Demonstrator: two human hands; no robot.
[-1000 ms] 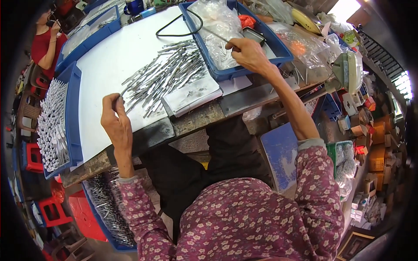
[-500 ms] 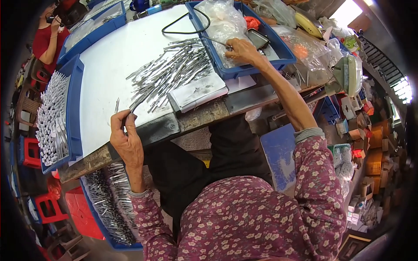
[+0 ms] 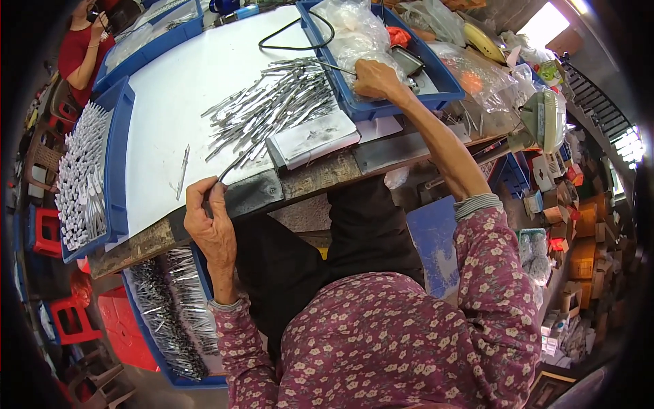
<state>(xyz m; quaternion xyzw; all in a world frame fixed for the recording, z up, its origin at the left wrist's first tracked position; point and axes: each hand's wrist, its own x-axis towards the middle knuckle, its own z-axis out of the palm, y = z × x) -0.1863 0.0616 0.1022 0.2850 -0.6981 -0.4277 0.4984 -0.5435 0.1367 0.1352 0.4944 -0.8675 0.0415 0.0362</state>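
My left hand (image 3: 212, 228) is at the table's front edge, thumb and forefinger pinched on a slim dark metal strip (image 3: 235, 163) that points toward the pile. That loose pile of slim silvery metal pieces (image 3: 272, 102) covers the middle of the white sheet (image 3: 163, 116). One slim metal piece (image 3: 183, 170) lies apart, up and left of my left hand. My right hand (image 3: 378, 80) is closed round a thin metal rod (image 3: 335, 67) over the right blue tray (image 3: 381, 109); the fingers hide its near end. A black cord (image 3: 293, 48) loops beside the rod.
A white-topped block (image 3: 313, 140) sits at the front edge by the pile. The left blue tray (image 3: 121, 170) holds many white-tipped pieces. Clear plastic bags (image 3: 354, 34) fill the right tray. A green lamp head (image 3: 545, 119) stands at the right. Another person (image 3: 82, 54) is at far left.
My left hand has moved a little right and toward me with the strip, leaving the lone metal piece fully in sight. My right hand has barely shifted, its fingers now more tightly curled.
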